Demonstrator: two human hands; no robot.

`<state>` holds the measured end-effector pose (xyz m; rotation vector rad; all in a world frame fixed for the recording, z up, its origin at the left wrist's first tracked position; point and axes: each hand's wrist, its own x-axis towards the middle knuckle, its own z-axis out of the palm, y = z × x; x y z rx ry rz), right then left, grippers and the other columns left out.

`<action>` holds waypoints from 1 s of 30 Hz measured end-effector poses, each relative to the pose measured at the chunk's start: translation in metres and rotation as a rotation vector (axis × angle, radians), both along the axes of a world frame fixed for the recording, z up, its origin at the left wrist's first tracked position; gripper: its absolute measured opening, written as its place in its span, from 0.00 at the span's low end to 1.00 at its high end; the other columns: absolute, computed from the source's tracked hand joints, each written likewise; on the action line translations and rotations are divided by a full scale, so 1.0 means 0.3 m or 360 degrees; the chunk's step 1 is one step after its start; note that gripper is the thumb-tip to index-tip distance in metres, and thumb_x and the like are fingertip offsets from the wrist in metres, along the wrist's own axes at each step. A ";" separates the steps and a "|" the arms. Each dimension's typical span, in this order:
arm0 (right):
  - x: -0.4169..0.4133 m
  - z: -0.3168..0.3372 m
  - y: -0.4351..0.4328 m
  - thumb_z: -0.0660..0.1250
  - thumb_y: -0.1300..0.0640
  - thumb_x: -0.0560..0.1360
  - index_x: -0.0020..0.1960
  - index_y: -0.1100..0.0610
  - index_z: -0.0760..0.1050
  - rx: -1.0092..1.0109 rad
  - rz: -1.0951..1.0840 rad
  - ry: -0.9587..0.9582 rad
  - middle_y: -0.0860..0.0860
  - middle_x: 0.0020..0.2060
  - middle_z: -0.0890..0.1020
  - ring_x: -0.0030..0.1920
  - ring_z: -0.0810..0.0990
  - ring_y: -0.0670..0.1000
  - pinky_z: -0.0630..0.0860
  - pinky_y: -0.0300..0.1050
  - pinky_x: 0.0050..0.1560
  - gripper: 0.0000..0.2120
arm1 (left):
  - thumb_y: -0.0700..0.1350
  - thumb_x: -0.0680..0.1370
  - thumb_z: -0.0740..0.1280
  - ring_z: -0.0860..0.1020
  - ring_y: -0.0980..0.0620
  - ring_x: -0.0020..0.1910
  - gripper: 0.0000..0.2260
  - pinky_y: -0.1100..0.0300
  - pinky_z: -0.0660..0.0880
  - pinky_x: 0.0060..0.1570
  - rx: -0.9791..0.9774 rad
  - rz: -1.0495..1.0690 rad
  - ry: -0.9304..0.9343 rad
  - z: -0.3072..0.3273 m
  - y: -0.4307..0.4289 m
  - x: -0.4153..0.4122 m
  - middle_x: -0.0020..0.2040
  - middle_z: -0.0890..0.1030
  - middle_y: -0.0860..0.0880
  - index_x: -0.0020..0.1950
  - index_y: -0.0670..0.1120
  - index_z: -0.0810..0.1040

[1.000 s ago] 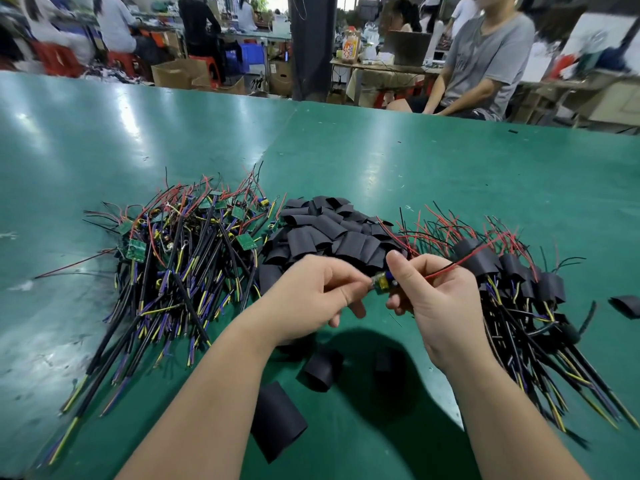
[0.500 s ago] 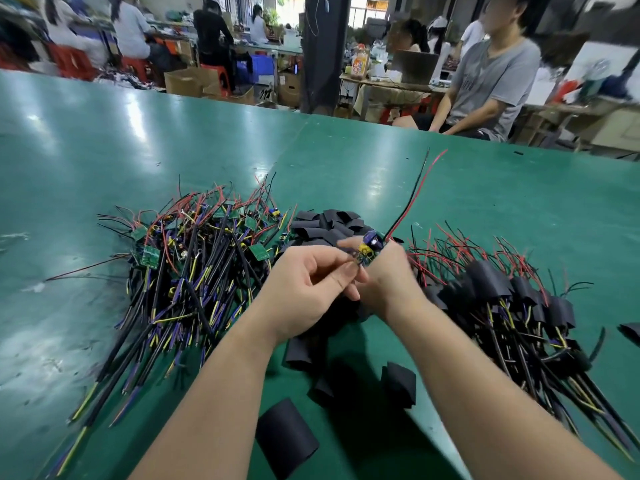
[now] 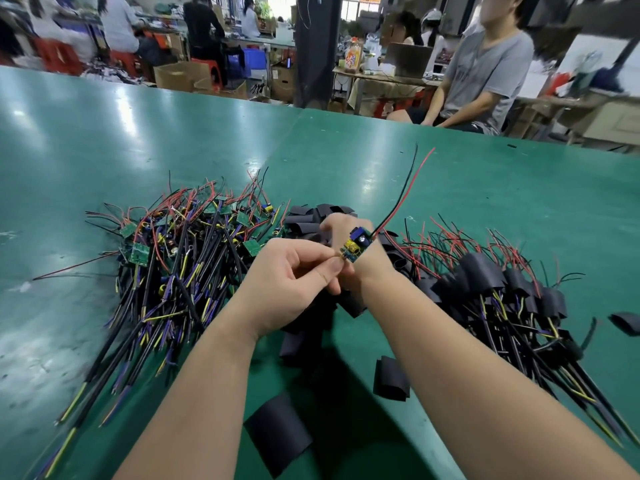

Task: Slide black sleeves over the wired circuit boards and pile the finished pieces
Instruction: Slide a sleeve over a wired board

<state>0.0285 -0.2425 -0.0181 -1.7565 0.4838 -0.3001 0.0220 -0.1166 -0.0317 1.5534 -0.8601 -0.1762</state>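
Note:
My left hand [image 3: 294, 282] pinches the near end of a small wired circuit board [image 3: 356, 244] with blue and yellow parts. Its red and black wires [image 3: 403, 192] stick up and away. My right hand [image 3: 346, 226] reaches past the board, fingers bent down onto the heap of black sleeves [image 3: 308, 216]; its fingertips are hidden, so I cannot tell whether it holds one. A pile of bare wired boards [image 3: 187, 258] lies to the left. The pile of sleeved pieces [image 3: 502, 289] lies to the right.
Loose black sleeves lie near me on the green table [image 3: 485, 202]: a large one [image 3: 277, 434], a folded one [image 3: 391, 379], and one at the far right [image 3: 627, 323]. A seated person [image 3: 485, 74] is beyond the table's far edge.
My right hand has let go of the board and moved forward onto the sleeve heap. The left hand now holds the board alone, with the wires swung upward.

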 end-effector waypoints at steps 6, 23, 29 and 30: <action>-0.172 0.005 -0.195 0.69 0.70 0.71 0.40 0.59 0.78 0.0596 -0.0304 -0.0421 0.51 0.29 0.82 0.33 0.81 0.50 0.82 0.44 0.39 0.07 | 0.35 0.77 0.66 0.79 0.55 0.34 0.09 0.62 0.76 0.42 0.0051 -0.0064 0.0050 0.004 0.009 -0.007 0.31 0.82 0.49 0.42 0.44 0.84; -0.366 0.025 -0.269 0.66 0.62 0.76 0.48 0.68 0.75 0.1875 -0.0686 -0.1110 0.59 0.40 0.83 0.40 0.85 0.55 0.82 0.42 0.44 0.08 | 0.46 0.72 0.67 0.78 0.48 0.35 0.07 0.60 0.73 0.38 0.0384 -0.0407 0.0143 -0.015 0.005 -0.009 0.33 0.84 0.49 0.41 0.53 0.85; -0.374 0.030 -0.263 0.68 0.61 0.75 0.56 0.66 0.74 0.1909 -0.0636 -0.1065 0.57 0.43 0.83 0.51 0.84 0.53 0.81 0.41 0.47 0.12 | 0.41 0.74 0.68 0.82 0.56 0.37 0.07 0.66 0.76 0.40 0.0447 -0.0468 0.0104 -0.016 0.003 -0.012 0.34 0.84 0.49 0.41 0.49 0.85; -0.374 0.027 -0.261 0.68 0.60 0.74 0.59 0.66 0.74 0.1912 -0.0632 -0.1061 0.57 0.46 0.83 0.55 0.82 0.54 0.81 0.41 0.47 0.16 | 0.43 0.74 0.68 0.81 0.54 0.37 0.06 0.61 0.77 0.41 0.0483 -0.0459 0.0081 -0.019 0.001 -0.012 0.35 0.85 0.49 0.41 0.49 0.85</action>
